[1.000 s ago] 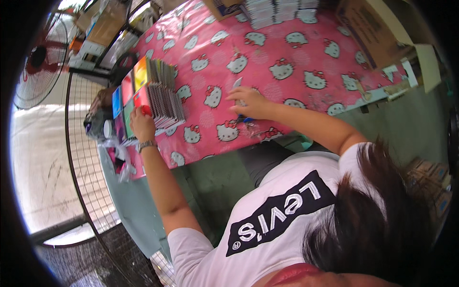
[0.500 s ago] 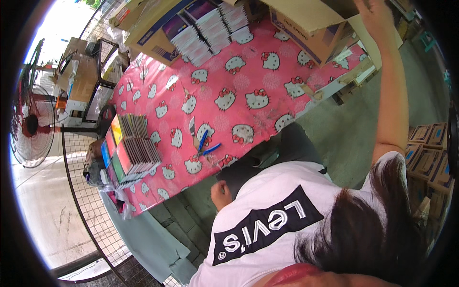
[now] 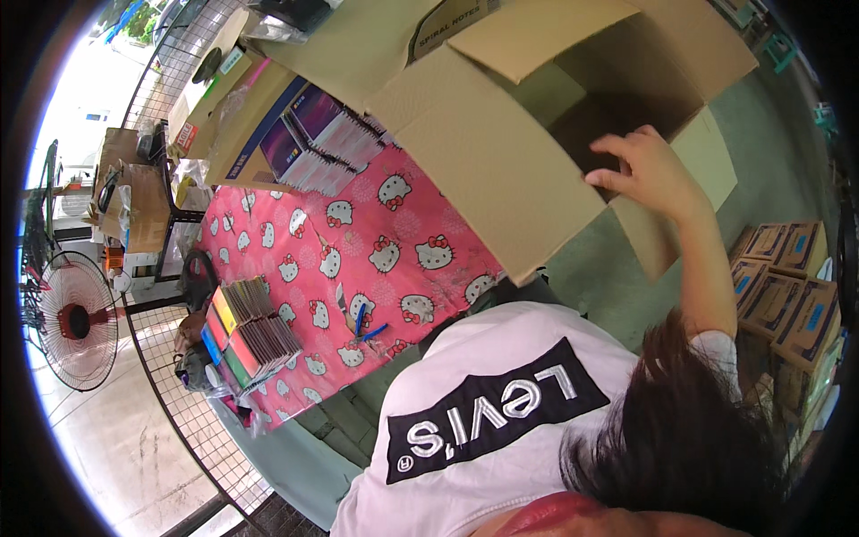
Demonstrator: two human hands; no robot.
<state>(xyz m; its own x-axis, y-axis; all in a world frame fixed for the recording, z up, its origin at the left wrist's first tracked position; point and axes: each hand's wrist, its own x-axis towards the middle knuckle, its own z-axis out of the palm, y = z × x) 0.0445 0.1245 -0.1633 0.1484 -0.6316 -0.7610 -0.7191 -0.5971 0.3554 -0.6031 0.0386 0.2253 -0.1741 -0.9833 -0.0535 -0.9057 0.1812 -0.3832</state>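
One hand in the head view: right hand [image 3: 649, 166], fingers curled loosely over the rim of the open box [image 3: 501, 170], clamped on nothing. Box lies straight ahead of it, dark inside just past the fingertips, flap between hand and body. Left hand hidden, so state unknown. Pink cloth [image 3: 295, 242] with notebook stack [image 3: 255, 336] well off to the left.

One open cardboard box [image 3: 501, 170], one hand [image 3: 649, 170] at its rim, one fanned stack of coloured notebooks [image 3: 250, 336], one floor fan [image 3: 76, 319], one blue pen [image 3: 360, 319].
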